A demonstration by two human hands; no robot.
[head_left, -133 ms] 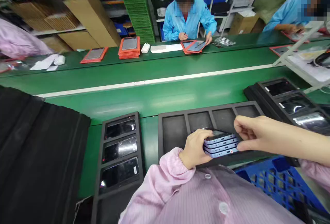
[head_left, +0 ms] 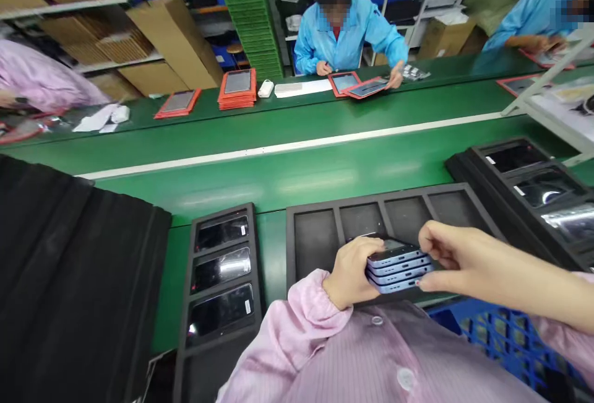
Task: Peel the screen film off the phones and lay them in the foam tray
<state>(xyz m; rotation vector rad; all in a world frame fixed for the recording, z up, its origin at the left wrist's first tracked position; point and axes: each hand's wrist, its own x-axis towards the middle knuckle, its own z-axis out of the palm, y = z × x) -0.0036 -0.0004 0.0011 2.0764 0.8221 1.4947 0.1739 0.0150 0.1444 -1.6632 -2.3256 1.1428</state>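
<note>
Several smartphones with light-blue edges form a stack (head_left: 399,272), held just in front of my body. Wrapped round its left side is my left hand (head_left: 356,272), its fingers closed on the stack. My right hand (head_left: 448,257) is at the right end, with curled fingers by the upper edge and the thumb against the lower corner. A dark screen faces up on the top phone. Beneath and behind the stack lies a black foam tray (head_left: 315,236) with rectangular compartments, partly hidden by my hands.
Left of it, another foam tray (head_left: 257,322) holds dark phones with white labels. A tall pile of black trays (head_left: 83,291) stands far left, more filled trays (head_left: 505,171) at right. A blue crate (head_left: 496,335) sits below my right arm. Across the green bench (head_left: 297,171), a blue-jacketed person (head_left: 341,34) handles red-framed panels.
My right hand has closed in on the right end of the stack, its thumb now at the lower corner. The view has shifted slightly. The person opposite has drawn one red-framed panel rightward.
</note>
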